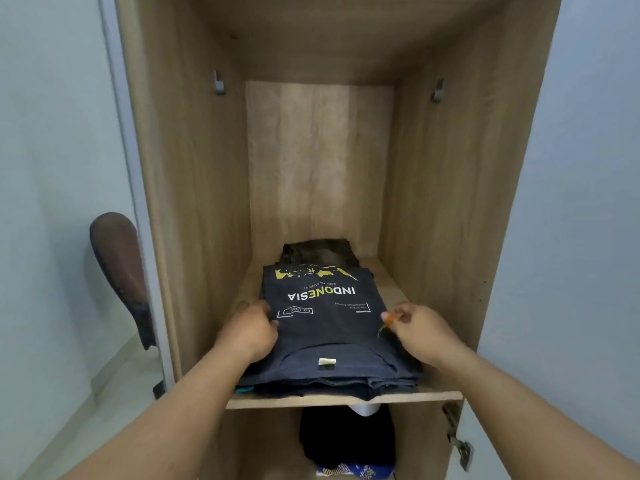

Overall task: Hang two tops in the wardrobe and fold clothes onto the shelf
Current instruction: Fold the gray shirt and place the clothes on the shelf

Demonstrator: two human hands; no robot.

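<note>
shirt: folded navy tee sits on top of the stack on the shelf
hands: left hand fingers curled on its edge; right hand pinching the other edge
risk: stack's front overhangs the lip, so a tug probably slides it off

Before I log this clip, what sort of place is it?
Most likely a bedroom at home: an open wooden wardrobe against plain pale walls, with a folded navy T-shirt stacked on its shelf and dark clothes below.
</note>
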